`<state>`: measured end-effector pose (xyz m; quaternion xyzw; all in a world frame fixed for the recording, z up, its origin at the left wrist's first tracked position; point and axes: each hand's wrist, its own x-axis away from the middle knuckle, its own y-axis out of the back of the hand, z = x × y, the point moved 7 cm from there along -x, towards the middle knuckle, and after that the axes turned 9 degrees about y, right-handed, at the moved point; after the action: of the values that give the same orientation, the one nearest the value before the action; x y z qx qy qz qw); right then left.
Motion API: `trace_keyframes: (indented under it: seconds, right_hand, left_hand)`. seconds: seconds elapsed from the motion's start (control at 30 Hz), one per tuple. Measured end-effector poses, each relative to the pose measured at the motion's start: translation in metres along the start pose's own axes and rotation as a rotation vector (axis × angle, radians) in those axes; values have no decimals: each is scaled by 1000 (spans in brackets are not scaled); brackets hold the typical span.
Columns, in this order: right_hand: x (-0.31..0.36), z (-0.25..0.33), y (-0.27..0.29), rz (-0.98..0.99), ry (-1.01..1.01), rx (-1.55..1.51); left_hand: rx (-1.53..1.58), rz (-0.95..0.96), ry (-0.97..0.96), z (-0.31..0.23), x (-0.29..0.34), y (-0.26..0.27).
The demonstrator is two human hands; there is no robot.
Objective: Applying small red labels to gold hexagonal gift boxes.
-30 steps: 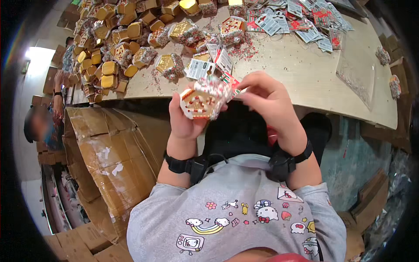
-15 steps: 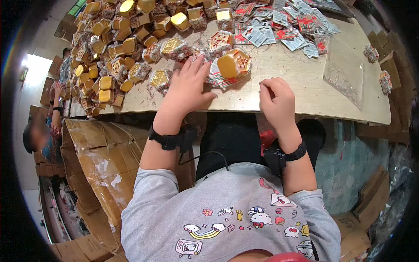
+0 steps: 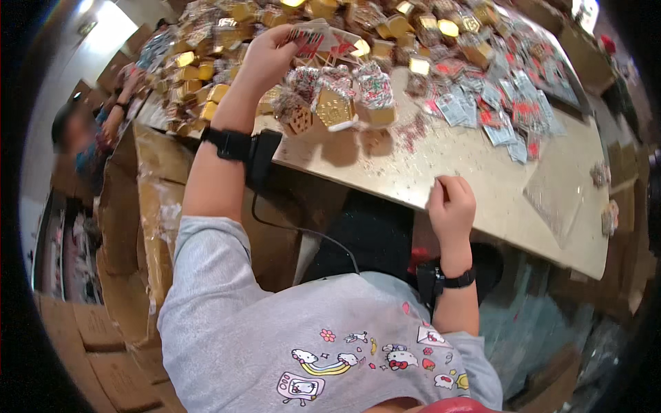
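My left hand (image 3: pixel 270 58) is raised over the table's left part, fingers closed on striped red-and-white hang tags (image 3: pixel 313 43). Just below the tags, a house-shaped ornament (image 3: pixel 335 104) with a gold front and a sprinkle-covered roof appears to hang above the tabletop, casting a shadow. Beside it are a brown-fronted house ornament (image 3: pixel 296 115) and another with a gold base (image 3: pixel 376 96). Any strings are too blurred to see. My right hand (image 3: pixel 452 206) is closed at the table's near edge; its curled fingers hide whatever may be inside.
Many gold-based house ornaments (image 3: pixel 206 72) crowd the table's far left. A pile of loose tags (image 3: pixel 509 113) lies at the right, near a clear flat plastic piece (image 3: pixel 556 196). A cardboard box (image 3: pixel 157 227) stands left of my legs. Another person (image 3: pixel 86 141) works at the far left.
My left hand has lifted off the ornaments and moved away, now gripping tags with ornaments beneath. My right hand stays closed by the edge. The view has turned and shifted.
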<state>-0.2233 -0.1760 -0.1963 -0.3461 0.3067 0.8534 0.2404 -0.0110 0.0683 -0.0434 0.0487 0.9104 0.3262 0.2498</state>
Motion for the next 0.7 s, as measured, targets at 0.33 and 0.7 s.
trace_keyframes:
  seconds: [0.33,0.7]
  right_hand:
    - [8,2,3,55,38,-40]
    - [10,2,-2,157,85,-63]
  left_hand:
    - [-108,-411,-46,11,-19,246]
    - [-1286,-985,852,-21,280,455]
